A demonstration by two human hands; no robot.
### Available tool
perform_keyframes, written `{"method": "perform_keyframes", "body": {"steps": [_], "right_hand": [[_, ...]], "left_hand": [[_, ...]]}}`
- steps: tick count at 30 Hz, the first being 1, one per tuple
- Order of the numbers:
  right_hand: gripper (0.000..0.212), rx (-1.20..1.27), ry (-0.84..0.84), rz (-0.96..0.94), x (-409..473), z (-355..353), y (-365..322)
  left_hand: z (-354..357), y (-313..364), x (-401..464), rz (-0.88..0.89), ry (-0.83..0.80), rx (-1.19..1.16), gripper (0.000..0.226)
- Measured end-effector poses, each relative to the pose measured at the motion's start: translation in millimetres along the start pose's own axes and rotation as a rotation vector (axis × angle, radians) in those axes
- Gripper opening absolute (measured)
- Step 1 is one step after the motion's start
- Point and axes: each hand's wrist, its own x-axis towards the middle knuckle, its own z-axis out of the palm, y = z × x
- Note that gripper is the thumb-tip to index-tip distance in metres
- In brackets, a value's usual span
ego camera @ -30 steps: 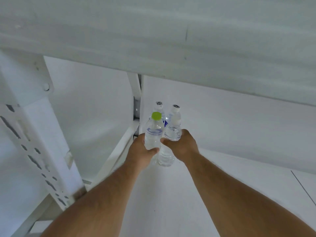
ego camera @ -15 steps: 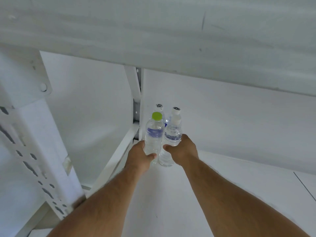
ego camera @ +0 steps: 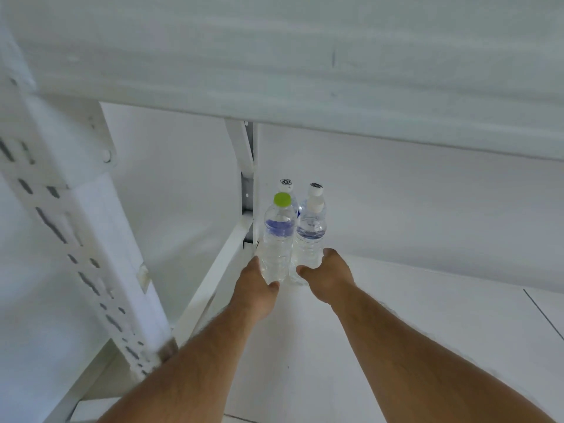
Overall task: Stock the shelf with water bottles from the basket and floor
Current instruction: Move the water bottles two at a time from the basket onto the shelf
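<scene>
Two clear water bottles stand side by side at the back left corner of the white shelf board (ego camera: 396, 315). My left hand (ego camera: 254, 286) grips the base of the green-capped bottle (ego camera: 277, 239), thumb across its front. My right hand (ego camera: 328, 276) curls round the lower part of the white-capped bottle (ego camera: 310, 233). A third bottle's scribbled white cap (ego camera: 286, 184) shows just behind the green-capped one; its body is mostly hidden.
The underside of the upper shelf (ego camera: 305, 56) hangs low overhead. A perforated white upright (ego camera: 76, 254) stands at the left front, a second post (ego camera: 247, 178) in the back corner. The wall closes the back. Bare board stretches to the right.
Both hands now sit lower on the bottles, near their bases. The two bottles stay upright in the corner, hardly moved.
</scene>
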Motion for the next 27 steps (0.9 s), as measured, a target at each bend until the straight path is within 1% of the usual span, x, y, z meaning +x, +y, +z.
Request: {"method": "perform_keyframes", "body": {"steps": [2, 3, 4, 6, 9, 11, 13, 16, 19, 22, 27], "right_hand": [[0.062, -0.04, -0.048, -0.003, -20.3, -2.4, 5.3], [0.06, -0.08, -0.074, -0.023, -32.2, -4.0, 8.8], [0.059, -0.151, -0.097, -0.063, -44.9, -5.9, 12.6], [0.057, -0.369, -0.113, -0.185, -70.9, -10.6, 22.1], [0.071, -0.658, -0.143, -0.295, -115.7, -20.6, 33.7], [0.078, -0.788, -0.178, -0.341, -148.4, -25.7, 40.4], [0.079, -0.854, -0.19, -0.371, -183.1, -28.3, 47.3], [0.077, -0.865, -0.199, -0.379, -236.4, -26.4, 60.4], [0.076, -0.809, -0.227, -0.349, -290.6, -14.1, 84.3], [0.078, -0.809, -0.255, -0.281, -344.4, 4.5, 113.6], [0.077, -0.809, -0.314, -0.18, -419.5, 30.2, 153.1]], "left_hand": [[-5.3, 0.5, -22.6, 0.004, -0.034, 0.089, 0.068], [-8.9, 0.9, -35.3, 0.017, -0.059, 0.18, 0.073], [-13.0, 1.8, -48.1, 0.037, -0.091, 0.297, 0.077], [-22.7, 5.2, -74.9, 0.074, -0.171, 0.535, 0.081], [-40.2, 13.2, -116.8, 0.115, -0.292, 0.799, 0.082], [-51.7, 15.8, -146.5, 0.12, -0.338, 0.895, 0.081], [-62.0, 16.1, -176.8, 0.126, -0.356, 0.94, 0.08], [-71.8, 11.9, -223.4, 0.16, -0.37, 0.96, 0.077], [-74.0, -2.0, -268.9, 0.189, -0.4, 0.95, 0.072], [-70.6, -29.3, -310.8, 0.232, -0.437, 0.907, 0.065], [-63.6, -77.9, -377.2, 0.223, -0.535, 0.88, 0.075]]}}
